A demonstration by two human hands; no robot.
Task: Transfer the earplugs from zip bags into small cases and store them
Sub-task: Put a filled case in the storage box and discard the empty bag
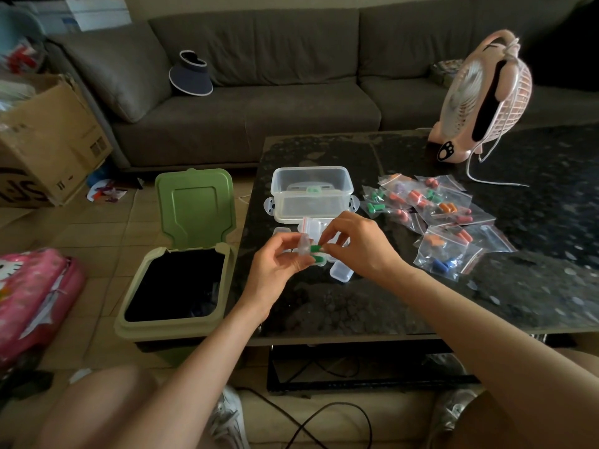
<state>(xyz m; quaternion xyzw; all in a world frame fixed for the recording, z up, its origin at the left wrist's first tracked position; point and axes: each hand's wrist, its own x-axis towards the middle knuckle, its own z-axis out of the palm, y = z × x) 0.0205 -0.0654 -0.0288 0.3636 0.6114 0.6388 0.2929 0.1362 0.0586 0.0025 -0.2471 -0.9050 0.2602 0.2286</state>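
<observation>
the left hand [281, 261] pinches a small clear case [304, 247] between thumb and curled fingers. the right hand [355, 243] pinches a green earplug [316, 248] at the case's mouth, fingers narrow. more bagged earplugs [428, 202] lie right on the dark table [340, 306], behind a clear container [311, 192].

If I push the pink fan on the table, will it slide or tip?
Probably tips before it slides: the pink fan stands tall on a narrow base. It looks like light plastic, so a small shove may move it. Its white cord trails across the table and could snag.
</observation>
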